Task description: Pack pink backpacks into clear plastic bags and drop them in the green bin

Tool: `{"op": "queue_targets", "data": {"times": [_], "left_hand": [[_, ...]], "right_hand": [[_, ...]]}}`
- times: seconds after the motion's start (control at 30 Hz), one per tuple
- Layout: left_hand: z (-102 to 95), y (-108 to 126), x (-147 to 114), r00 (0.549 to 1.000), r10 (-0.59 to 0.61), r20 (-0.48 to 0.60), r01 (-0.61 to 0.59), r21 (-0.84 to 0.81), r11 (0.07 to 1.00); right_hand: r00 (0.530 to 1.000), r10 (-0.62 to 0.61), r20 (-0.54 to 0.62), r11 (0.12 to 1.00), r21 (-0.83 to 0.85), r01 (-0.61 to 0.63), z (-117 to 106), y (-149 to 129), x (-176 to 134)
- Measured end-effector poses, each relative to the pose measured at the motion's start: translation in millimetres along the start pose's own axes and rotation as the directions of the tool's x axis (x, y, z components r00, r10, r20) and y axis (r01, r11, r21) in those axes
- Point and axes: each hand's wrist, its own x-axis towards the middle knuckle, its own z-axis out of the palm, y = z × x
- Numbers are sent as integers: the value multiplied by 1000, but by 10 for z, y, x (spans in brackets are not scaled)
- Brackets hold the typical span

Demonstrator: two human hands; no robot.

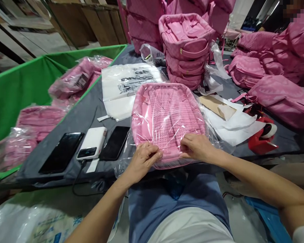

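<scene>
Hands at near edge of grey cloth-covered worktop (pixel 86 114): left hand (pixel 143 158) and right hand (pixel 196 147) both pinching clear plastic bag (pixel 205 125) along near rim of flat pink quilted bag (pixel 167 118) lying inside it. At 9 o'clock of left hand: black smartphone (pixel 62 152), white power bank (pixel 92 142), second black phone (pixel 115 142). Stack of pink bags (pixel 186 50) at 12 o'clock. Red tape dispenser (pixel 262 136) at 3 o'clock of right hand.
</scene>
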Motion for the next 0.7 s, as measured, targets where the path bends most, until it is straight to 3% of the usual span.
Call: {"op": "queue_targets", "data": {"times": [0.13, 0.23, 0.33, 0.43, 0.5, 0.53, 0.57, 0.6, 0.63, 0.7], "left_hand": [[-119, 14, -263, 979, 139, -149, -113, 169, 979], [-270, -60, -516, 932, 226, -282, -115, 362, 925], [-357, -195, -605, 921, 207, -329, -53, 419, 906], [-342, -316, -491, 931, 135, -338, -1, 369, 930], [-310, -374, -378, 932, 105, -348, 20, 338, 941], [-296, -397, -332, 931, 100, -350, 21, 325, 946], [-285, -417, -301, 932, 101, -349, 14, 312, 950], [-277, -437, -285, 932, 108, -346, 1, 301, 954], [-274, -464, -285, 932, 121, -343, -18, 291, 957], [-279, -566, -315, 928, 162, -336, -66, 281, 957]], "right_hand": [[979, 80, 189, 994, 54, -92, 71, 60, 140], [985, 20, 174, 997, 71, -33, 121, 196, 189], [992, -124, 11, 989, 77, 123, 242, 280, 175], [946, -232, -224, 953, 145, 268, 246, 301, 57], [911, -179, -372, 930, 238, 280, 110, 353, -146], [890, -93, -446, 930, 281, 238, 9, 412, -294], [853, 34, -521, 936, 315, 155, -102, 496, -472], [786, 186, -590, 939, 343, 35, -215, 603, -674], [684, 336, -647, 924, 368, -106, -321, 726, -897], [432, 561, -706, 823, 420, -383, -491, 993, -1377]]}}
